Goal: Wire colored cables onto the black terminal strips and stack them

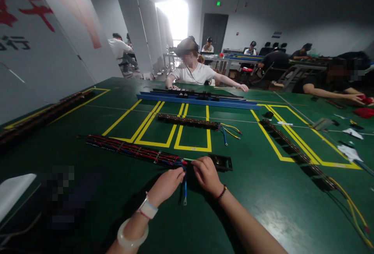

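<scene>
A long black strip assembly with red wires point(131, 151) lies across the near part of the table, its wired end between my hands. My left hand point(167, 185) is closed at that end, fingertips pressed together beside the wires; what they hold is hidden. From the same end a blue wire with a metal lug point(185, 191) hangs toward me. My right hand point(207, 173) pinches a light green wire point(189, 159) just right of the strip's end. Beyond my right fingers lies a black rectangular frame piece point(227, 163), partly covered by the hand.
Another wired strip point(189, 121) lies farther off, and one more point(295, 150) sits to the right. Blue rails point(198, 100) cross the far side, where a co-worker point(191, 67) sits. Yellow tape point(154, 144) marks the green table point(251, 207). Another person's hands point(357, 99) work at the right.
</scene>
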Tool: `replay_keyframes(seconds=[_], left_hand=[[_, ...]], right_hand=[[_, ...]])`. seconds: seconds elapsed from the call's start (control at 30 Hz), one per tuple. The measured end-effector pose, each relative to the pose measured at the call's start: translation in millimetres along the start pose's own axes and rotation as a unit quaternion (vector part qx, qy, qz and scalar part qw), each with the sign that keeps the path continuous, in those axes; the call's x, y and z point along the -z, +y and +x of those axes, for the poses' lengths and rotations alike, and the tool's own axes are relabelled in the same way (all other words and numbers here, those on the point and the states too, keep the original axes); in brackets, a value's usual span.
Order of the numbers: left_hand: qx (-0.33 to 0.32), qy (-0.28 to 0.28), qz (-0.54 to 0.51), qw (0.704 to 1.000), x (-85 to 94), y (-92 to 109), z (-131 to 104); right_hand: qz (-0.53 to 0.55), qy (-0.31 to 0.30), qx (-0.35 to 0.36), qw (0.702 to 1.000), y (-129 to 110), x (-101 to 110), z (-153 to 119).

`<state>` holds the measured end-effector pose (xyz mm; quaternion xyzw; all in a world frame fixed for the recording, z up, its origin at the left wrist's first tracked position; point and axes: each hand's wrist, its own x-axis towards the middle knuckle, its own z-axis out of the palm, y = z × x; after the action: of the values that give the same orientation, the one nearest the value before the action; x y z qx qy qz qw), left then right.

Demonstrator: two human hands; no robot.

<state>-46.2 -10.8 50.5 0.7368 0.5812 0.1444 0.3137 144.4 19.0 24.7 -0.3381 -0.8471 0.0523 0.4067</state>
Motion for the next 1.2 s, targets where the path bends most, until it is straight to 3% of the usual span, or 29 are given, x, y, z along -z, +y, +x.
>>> replay_keyframes(seconds=[0.1, 0.17, 0.27, 0.43, 0.6, 0.9, 1.03, 1.2], left_hand=[[-0.015, 0.150, 0.025, 0.988, 13.0, -11, -1], [-0.013, 0.257, 0.091, 0.962, 20.7, -24, 0], [-0.031, 0.320, 0.157, 0.934, 26.5, -47, 7], [-0.011, 0.273, 0.194, 0.942, 22.6, -75, 22], [-0.001, 0.246, 0.192, 0.950, 19.3, -82, 29], [-0.016, 0.220, 0.130, 0.967, 19.5, -80, 36], [-0.060, 0.235, 0.074, 0.967, 19.7, -74, 30], [-0.066, 0.269, 0.031, 0.960, 22.9, -68, 19]], right_hand=[[0.008, -0.006, 0.092, 0.996, -25, 0, 4], [-0.015, -0.043, 0.155, 0.987, -42, -6, 10], [-0.090, -0.102, 0.159, 0.978, -59, -23, 25], [-0.223, -0.166, -0.043, 0.960, -58, -50, 39], [-0.249, -0.222, -0.166, 0.928, -35, -43, 36], [-0.223, -0.185, -0.160, 0.944, 1, -29, 30], [-0.275, -0.204, -0.168, 0.924, 21, -16, 33], [-0.337, -0.256, -0.202, 0.883, 72, 22, 40]])
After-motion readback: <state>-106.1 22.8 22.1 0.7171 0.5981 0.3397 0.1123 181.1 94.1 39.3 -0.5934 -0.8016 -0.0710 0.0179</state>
